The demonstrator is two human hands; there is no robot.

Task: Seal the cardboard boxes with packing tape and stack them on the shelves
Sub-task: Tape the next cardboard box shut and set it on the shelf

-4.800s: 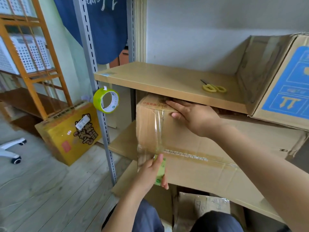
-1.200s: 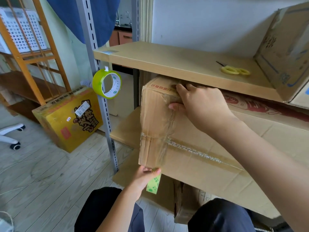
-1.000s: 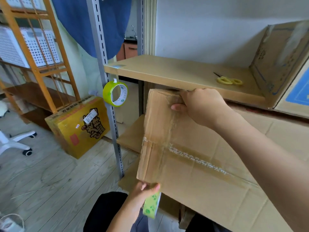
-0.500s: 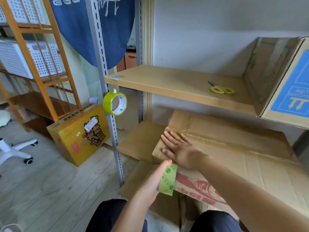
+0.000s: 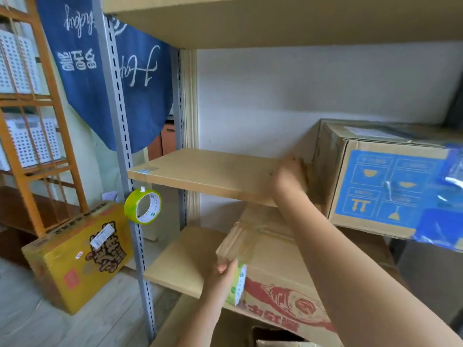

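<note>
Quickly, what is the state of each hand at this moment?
Left hand: holds the green roll of packing tape.
Right hand: blurred, over the wooden shelf board; cannot be told.

Matt cardboard box (image 5: 288, 249) under glossy, seemingly plastic tape (image 5: 240, 240).

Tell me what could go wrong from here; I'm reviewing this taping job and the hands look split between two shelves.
1. The left hand holds the tape roll with clear tape stretched to the box; unsupervised, that strip may wrinkle or stick to itself.
2. The right hand reaches to the upper shelf beside the blue-printed box, which overhangs the edge; a bump might shift it.
</note>
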